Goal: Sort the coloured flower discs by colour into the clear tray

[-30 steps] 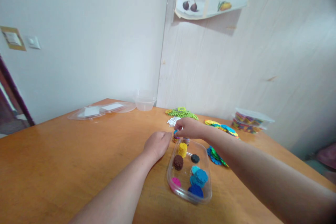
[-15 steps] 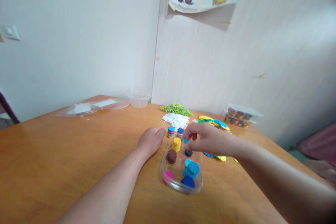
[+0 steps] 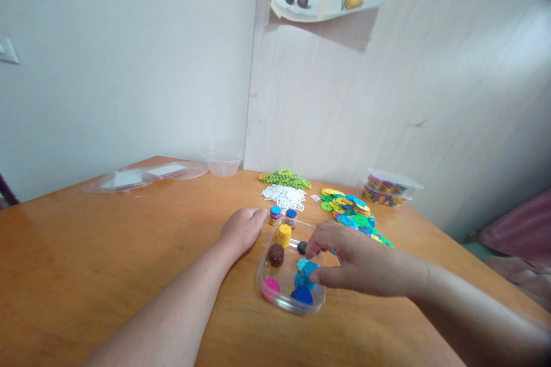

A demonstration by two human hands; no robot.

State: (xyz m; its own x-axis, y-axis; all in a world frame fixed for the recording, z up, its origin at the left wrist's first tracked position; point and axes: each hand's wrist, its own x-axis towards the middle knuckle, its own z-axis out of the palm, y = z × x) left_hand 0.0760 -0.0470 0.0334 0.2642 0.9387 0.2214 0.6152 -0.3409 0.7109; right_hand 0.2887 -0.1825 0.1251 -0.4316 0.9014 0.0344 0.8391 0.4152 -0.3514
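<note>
My right hand (image 3: 340, 258) is over the right side of a clear plastic box (image 3: 318, 305), thumb and fingers apart, the thumb at a pile of light-blue notched discs (image 3: 306, 275). Curled up on the table, my left hand (image 3: 244, 230) rests beside the box's far left corner; its fingers' undersides are hidden. Inside the box are yellow discs (image 3: 284, 235), brown discs (image 3: 276, 255), pink discs (image 3: 271, 288), dark-blue discs (image 3: 302, 296) and black discs (image 3: 302, 247). Beyond its far edge stand two small mixed-colour stacks, one light-blue-topped (image 3: 275, 213), the other dark-blue-topped (image 3: 291, 217).
Behind the stacks lie white flat pieces (image 3: 283, 197) and a green heap (image 3: 284, 179). Loose coloured discs (image 3: 344, 206) spread at right, before a lidded box (image 3: 390, 188). An open clear tub (image 3: 224, 161) and flat clear lids (image 3: 129, 179) are at back left.
My right hand has come nearer and lower, from the box's far end to the light-blue pile. The blue piece at its fingertips no longer shows there. My left hand stays by the box.
</note>
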